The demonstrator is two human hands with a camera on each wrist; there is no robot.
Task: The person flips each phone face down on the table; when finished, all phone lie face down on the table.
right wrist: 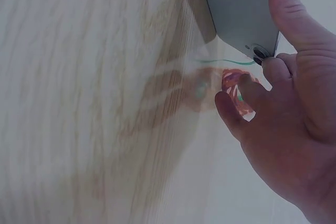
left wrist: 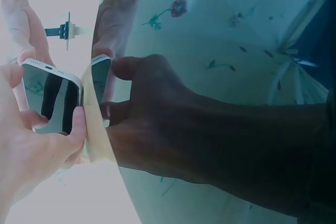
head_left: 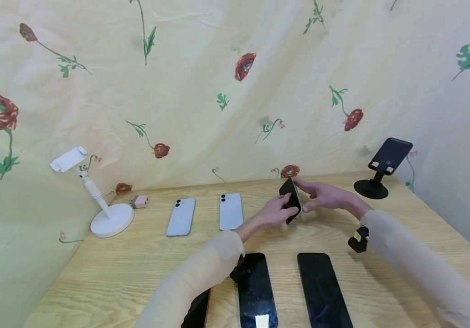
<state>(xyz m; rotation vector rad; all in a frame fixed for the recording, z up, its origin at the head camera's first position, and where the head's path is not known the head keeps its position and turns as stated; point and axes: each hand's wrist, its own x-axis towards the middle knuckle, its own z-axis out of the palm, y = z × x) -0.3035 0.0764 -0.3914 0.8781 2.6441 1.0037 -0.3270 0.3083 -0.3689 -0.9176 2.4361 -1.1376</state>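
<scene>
In the head view a smartphone (head_left: 288, 187) stands tilted on edge near the back of the table, its dark screen facing left. My left hand (head_left: 271, 212) grips it, with fingers lying across the screen. From the other side my right hand (head_left: 326, 195) holds its far end and edge. The right wrist view shows the phone's pale back (right wrist: 241, 9) and a camera lens at the corner, with my right thumb (right wrist: 299, 17) along one edge. In the left wrist view, thumb and fingers hold the phone (left wrist: 35, 80) from both sides, beside a dark mirrored reflection.
Two pale phones (head_left: 181, 217) lie back-up, left of my hands. Several black phones (head_left: 322, 287) lie in front, one partly under my left sleeve. A white phone stand (head_left: 111, 221) and plug (head_left: 141, 202) stand left, a black stand (head_left: 390, 150) right. Patterned cloth hangs behind.
</scene>
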